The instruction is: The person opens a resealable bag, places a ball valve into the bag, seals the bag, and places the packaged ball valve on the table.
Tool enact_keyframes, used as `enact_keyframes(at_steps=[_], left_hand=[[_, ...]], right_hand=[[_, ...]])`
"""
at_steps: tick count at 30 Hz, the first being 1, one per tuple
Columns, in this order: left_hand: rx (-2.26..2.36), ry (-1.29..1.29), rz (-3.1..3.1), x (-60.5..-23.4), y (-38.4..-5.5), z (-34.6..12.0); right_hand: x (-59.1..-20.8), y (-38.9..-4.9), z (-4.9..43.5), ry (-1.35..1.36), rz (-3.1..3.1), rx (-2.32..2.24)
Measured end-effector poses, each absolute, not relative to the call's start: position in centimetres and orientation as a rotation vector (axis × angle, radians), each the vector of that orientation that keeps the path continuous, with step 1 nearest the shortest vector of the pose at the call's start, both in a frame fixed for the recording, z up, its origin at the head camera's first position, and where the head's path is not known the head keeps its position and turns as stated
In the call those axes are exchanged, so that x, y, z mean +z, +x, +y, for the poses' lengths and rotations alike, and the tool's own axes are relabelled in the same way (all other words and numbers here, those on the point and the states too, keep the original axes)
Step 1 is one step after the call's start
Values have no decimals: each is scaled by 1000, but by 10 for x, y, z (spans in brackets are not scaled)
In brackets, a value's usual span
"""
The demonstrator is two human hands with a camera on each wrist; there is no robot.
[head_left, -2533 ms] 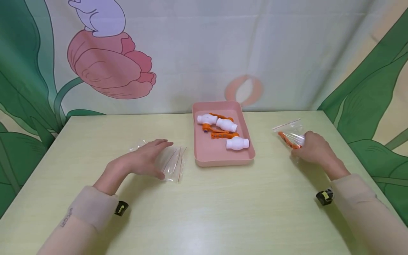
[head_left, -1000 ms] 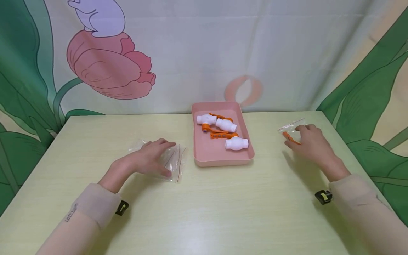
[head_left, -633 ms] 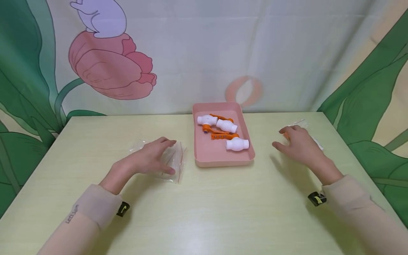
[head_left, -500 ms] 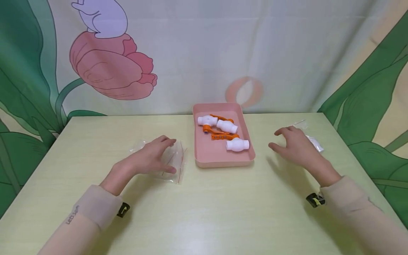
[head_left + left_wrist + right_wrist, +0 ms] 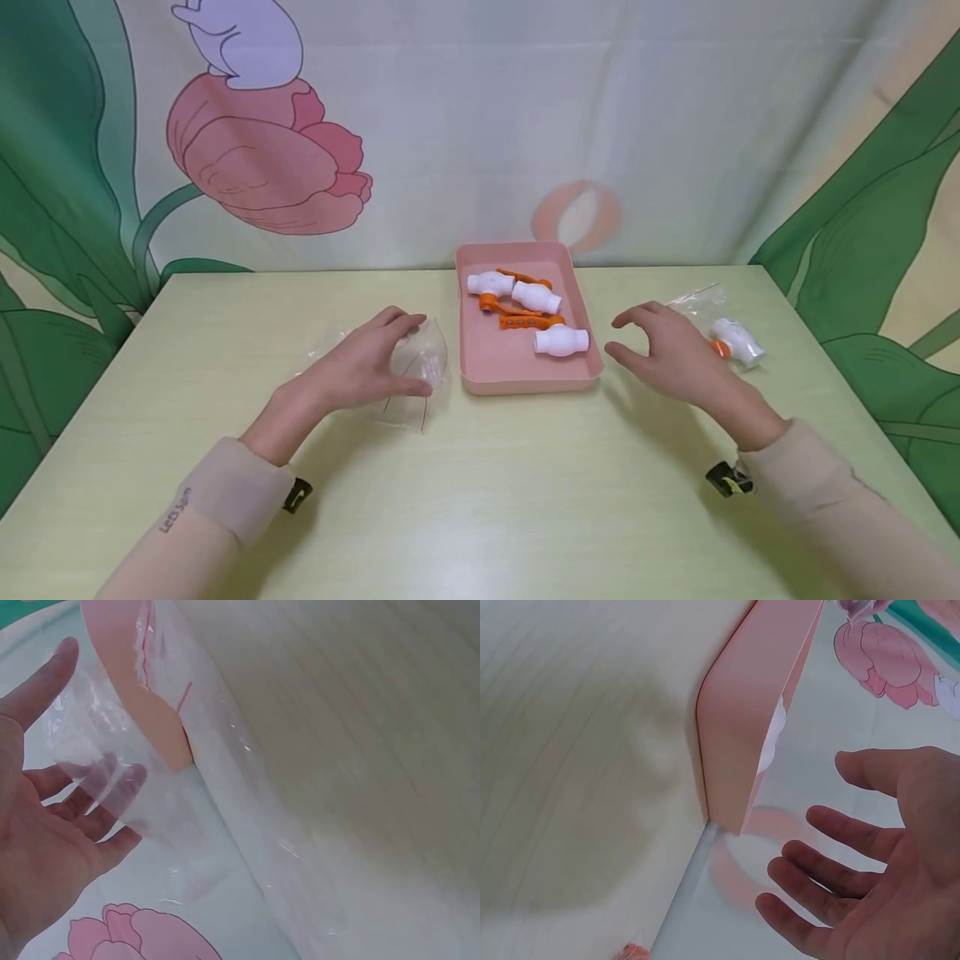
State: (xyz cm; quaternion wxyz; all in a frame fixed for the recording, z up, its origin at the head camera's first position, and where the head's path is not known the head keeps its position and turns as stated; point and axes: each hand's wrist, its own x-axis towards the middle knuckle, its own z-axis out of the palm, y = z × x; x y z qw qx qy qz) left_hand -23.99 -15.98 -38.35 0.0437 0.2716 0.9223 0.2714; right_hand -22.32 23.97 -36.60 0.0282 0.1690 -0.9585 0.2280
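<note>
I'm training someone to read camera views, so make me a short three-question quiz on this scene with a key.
1. How many white valves lie in the pink tray?

2. Where is the bagged valve?
A: inside the tray
B: to the right of the right hand
C: to the left of the tray

3. True or false: the right hand is gripping a valve.

Key:
1. Three
2. B
3. False; that hand holds nothing.

Past the far edge of a pale wood-grain desk (image 5: 510, 492), hung with white cloth (image 5: 465, 125) printed with a pink flower (image 5: 255, 154) and green leaves (image 5: 48, 125). Softly lit toward the near edge.
</note>
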Motion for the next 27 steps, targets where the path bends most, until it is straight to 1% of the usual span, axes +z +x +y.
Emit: enact_keyframes(at_steps=[4, 9, 16, 23, 27], left_hand=[[854, 841, 2820, -378, -236, -153], [852, 890, 2830, -375, -230, -144], [838, 976, 2844, -373, -222, -133], [787, 1088, 2859, -367, -212, -121], [720, 1142, 2862, -364, -207, -112]], right_hand=[[-366, -221, 233, 572, -2932, 712], [-368, -218, 223, 701, -2845, 767], [-368, -213, 211, 872, -2772, 961], [-367, -209, 200, 950, -2734, 1085], [-366, -206, 191, 998, -2678, 1245]])
